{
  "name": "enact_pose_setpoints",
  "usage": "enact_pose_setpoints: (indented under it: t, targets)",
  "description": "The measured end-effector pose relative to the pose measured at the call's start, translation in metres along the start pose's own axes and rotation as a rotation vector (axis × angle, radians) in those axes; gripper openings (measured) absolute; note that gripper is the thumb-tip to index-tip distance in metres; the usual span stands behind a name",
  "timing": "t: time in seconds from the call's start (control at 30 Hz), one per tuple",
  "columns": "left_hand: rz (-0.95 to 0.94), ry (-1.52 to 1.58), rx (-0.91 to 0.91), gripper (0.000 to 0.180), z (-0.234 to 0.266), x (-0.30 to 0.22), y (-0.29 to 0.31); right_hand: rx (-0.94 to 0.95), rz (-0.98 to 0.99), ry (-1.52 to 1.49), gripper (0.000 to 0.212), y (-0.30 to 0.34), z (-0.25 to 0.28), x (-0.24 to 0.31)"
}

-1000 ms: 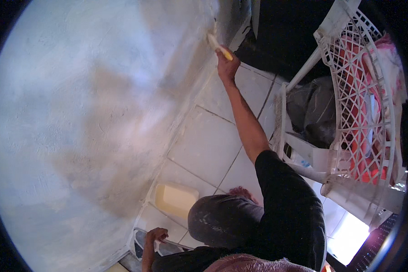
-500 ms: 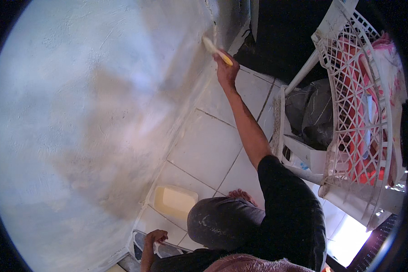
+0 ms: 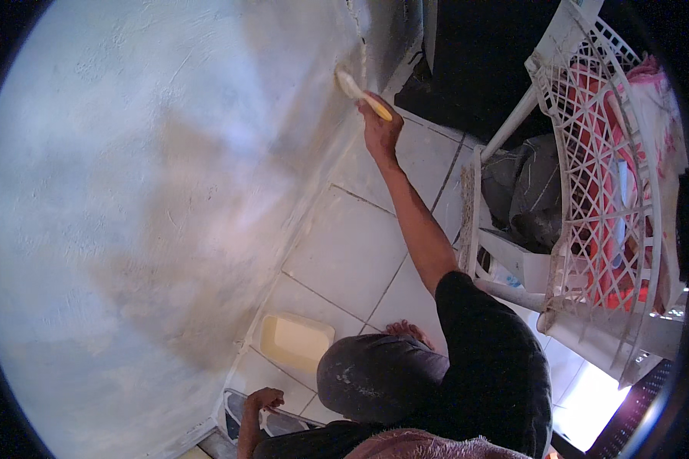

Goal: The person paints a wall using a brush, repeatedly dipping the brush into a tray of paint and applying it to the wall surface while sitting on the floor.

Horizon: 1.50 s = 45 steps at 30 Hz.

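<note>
My right hand [image 3: 379,126] reaches far out along the wall and grips a paintbrush [image 3: 360,93] with a yellow handle, its bristles pressed to the white-painted wall [image 3: 153,191] near a corner. My left hand [image 3: 264,399] is low at the bottom of the view, closed on the rim of a dark paint tray [image 3: 241,417] at the wall's foot. My bent knee in paint-flecked trousers [image 3: 379,375] is between the arms.
A pale rectangular container [image 3: 295,340] lies on the tiled floor [image 3: 352,252] by the wall. A white lattice plastic chair [image 3: 597,191] stands at the right, with dark bags [image 3: 524,191] under it and red cloth on it.
My right hand has moved the brush a little further up along the wall toward the corner. The left hand has stayed where it was.
</note>
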<state>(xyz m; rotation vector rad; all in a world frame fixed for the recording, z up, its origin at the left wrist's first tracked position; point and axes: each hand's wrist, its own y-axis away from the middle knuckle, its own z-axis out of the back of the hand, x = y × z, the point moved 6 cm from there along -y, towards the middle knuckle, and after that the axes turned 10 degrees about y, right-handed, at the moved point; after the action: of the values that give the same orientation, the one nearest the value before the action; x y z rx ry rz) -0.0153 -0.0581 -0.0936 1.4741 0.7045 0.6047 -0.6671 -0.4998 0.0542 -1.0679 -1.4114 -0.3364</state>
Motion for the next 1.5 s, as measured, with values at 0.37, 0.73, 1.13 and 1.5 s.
enact_pose_setpoints:
  t: [0.37, 0.73, 1.13, 1.5]
  targets:
    - [-0.251, -0.187, 0.133, 0.016, 0.006, 0.01, -0.012, -0.042, 0.026, 0.181, 0.02, -0.029, -0.005, -0.005]
    - [-0.358, -0.467, 0.181, 0.014, 0.011, 0.011, -0.012, -0.275, -0.144, 0.293, 0.02, -0.014, 0.022, -0.032]
    - [-0.125, -0.055, 0.032, 0.021, 0.013, 0.025, -0.017, -0.206, -0.35, 0.246, 0.022, 0.017, 0.033, -0.093]
    - [-0.268, -0.179, 0.101, 0.022, 0.009, 0.02, -0.019, -0.389, -0.324, -0.334, 0.026, -0.079, 0.008, 0.011]
